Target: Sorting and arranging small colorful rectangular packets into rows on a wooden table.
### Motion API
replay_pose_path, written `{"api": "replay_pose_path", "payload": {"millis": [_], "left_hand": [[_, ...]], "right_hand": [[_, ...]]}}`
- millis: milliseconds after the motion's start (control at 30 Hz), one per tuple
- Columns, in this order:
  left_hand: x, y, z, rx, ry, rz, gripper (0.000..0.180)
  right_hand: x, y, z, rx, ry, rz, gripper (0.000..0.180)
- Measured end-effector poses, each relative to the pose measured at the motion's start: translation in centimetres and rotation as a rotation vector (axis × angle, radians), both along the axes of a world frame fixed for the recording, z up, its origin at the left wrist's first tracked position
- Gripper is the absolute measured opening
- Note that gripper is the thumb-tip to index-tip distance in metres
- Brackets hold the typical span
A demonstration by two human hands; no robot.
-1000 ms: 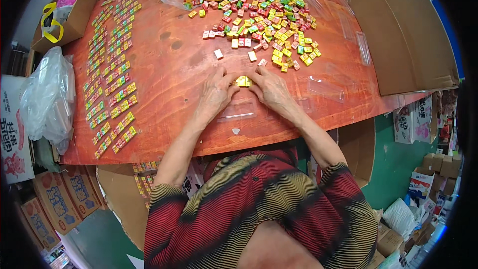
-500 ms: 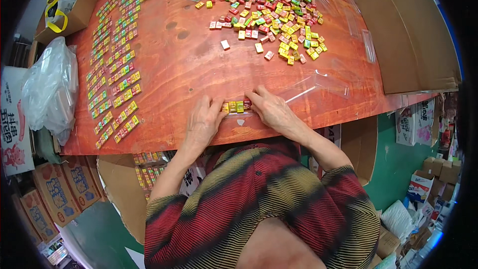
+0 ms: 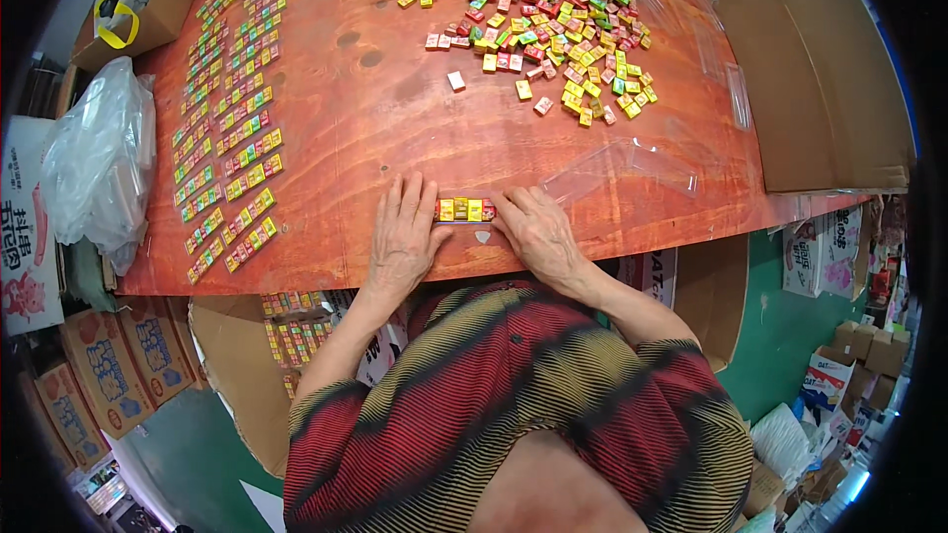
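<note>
A short row of small yellow and red boxes (image 3: 461, 209) lies on the red wooden table near its front edge, between my hands. My left hand (image 3: 401, 239) rests flat at the row's left end, fingers stretched forward and thumb below the boxes. At the right end, my right hand (image 3: 538, 237) has its bent fingers and thumb against the last box; its fingertips are partly hidden. Beyond my right hand lie clear plastic trays (image 3: 664, 166). A small pale chip (image 3: 482, 236) shows just below the row.
A heap of loose small boxes (image 3: 553, 20) covers the far middle. Filled rows (image 3: 247, 178) line the left side. A large cardboard box (image 3: 800, 69) stands at the right, and a clear plastic bag (image 3: 99, 163) hangs by the left edge.
My left hand has gone from pinching the row's left end to lying flat with straightened fingers. My right hand stays at the right end. More of the row shows. The view has shifted slightly.
</note>
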State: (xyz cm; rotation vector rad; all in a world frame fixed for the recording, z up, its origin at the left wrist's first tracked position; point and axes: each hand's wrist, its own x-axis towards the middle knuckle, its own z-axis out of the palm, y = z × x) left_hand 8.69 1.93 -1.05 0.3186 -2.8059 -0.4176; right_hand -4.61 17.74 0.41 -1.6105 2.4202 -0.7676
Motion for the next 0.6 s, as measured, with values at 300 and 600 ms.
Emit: {"api": "replay_pose_path", "payload": {"millis": [300, 600], "left_hand": [[0.3, 0.2, -0.8, 0.055, -0.107, 0.004, 0.064], [0.5, 0.6, -0.4, 0.043, -0.123, 0.054, 0.066]], "right_hand": [[2.1, -1.6, -0.5, 0.165, 0.158, 0.204, 0.072], [-1.3, 0.0, 1.4, -0.040, -0.191, 0.129, 0.055]]}}
